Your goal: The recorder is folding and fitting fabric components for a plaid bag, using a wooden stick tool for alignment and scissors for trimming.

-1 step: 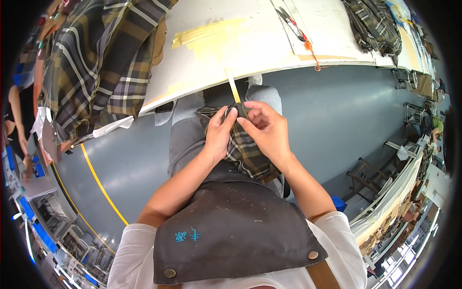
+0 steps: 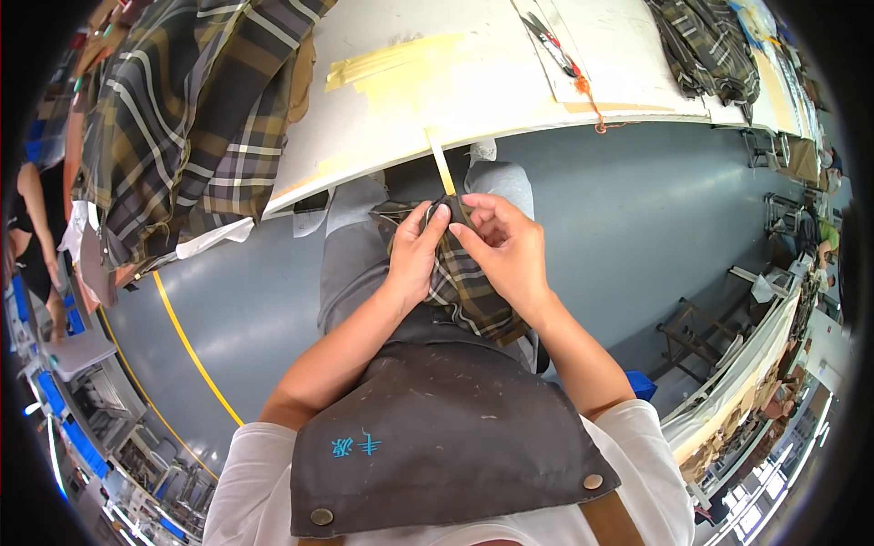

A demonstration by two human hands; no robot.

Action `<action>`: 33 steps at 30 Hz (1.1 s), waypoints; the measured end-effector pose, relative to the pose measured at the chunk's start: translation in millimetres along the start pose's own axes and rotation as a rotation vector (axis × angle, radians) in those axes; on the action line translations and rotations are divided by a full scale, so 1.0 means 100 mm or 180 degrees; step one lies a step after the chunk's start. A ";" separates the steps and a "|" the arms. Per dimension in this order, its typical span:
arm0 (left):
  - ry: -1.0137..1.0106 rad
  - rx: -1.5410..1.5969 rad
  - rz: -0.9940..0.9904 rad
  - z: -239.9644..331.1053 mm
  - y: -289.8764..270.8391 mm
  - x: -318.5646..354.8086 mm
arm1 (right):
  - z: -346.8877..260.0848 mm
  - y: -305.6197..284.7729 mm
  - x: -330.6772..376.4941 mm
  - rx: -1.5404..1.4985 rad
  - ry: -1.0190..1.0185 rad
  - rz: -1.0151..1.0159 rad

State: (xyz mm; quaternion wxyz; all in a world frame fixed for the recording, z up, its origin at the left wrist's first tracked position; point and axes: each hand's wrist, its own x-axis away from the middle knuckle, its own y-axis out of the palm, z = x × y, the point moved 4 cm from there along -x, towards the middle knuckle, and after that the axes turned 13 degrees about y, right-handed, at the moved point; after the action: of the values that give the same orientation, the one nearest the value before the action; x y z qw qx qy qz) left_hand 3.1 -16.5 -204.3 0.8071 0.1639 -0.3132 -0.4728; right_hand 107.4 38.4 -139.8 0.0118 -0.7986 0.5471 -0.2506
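Note:
Over my lap lies a plaid cloth piece point(image 2: 469, 296) in brown, black and white. My left hand point(image 2: 415, 250) pinches its dark upper edge point(image 2: 458, 211) between thumb and fingers. At the right side of that edge, my right hand point(image 2: 512, 255) has its index finger and thumb on the cloth, with the other fingers curled. A narrow pale yellow strip point(image 2: 441, 164) runs from the table's front edge down to the dark edge at my fingertips. Whether the strip is fastened to the cloth I cannot tell. The cloth's underside is hidden.
A white table point(image 2: 382, 127) with yellow tape point(image 2: 391, 64) spans the front. Plaid fabric point(image 2: 182, 118) is heaped at its left, and more plaid cloth point(image 2: 706, 55) lies far right. Thread snips point(image 2: 553, 45) with an orange cord lie on top. Another person's arm point(image 2: 38, 218) shows far left.
My hands and the cloth stay in place. At the far left, the other person's arm has shifted slightly.

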 end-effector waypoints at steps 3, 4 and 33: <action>0.0038 0.0016 -0.0047 -0.01 0.00 0.02 | -0.06 -0.01 0.08 0.0064 -0.0084 0.0160; 0.0087 0.0071 -0.0093 -0.01 0.01 0.02 | -0.04 -0.01 0.08 0.0059 -0.0091 0.0168; -0.1041 0.0594 -0.1336 1.01 -0.31 0.66 | -0.45 0.23 0.56 0.0147 -0.0632 -0.1554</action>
State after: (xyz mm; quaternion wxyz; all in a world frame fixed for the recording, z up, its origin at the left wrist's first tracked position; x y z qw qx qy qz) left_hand -60.3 -86.1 -122.6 0.6117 0.2203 -0.4407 -0.6189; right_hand 84.1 -8.8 -86.1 0.0229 -0.9272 0.3285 -0.1788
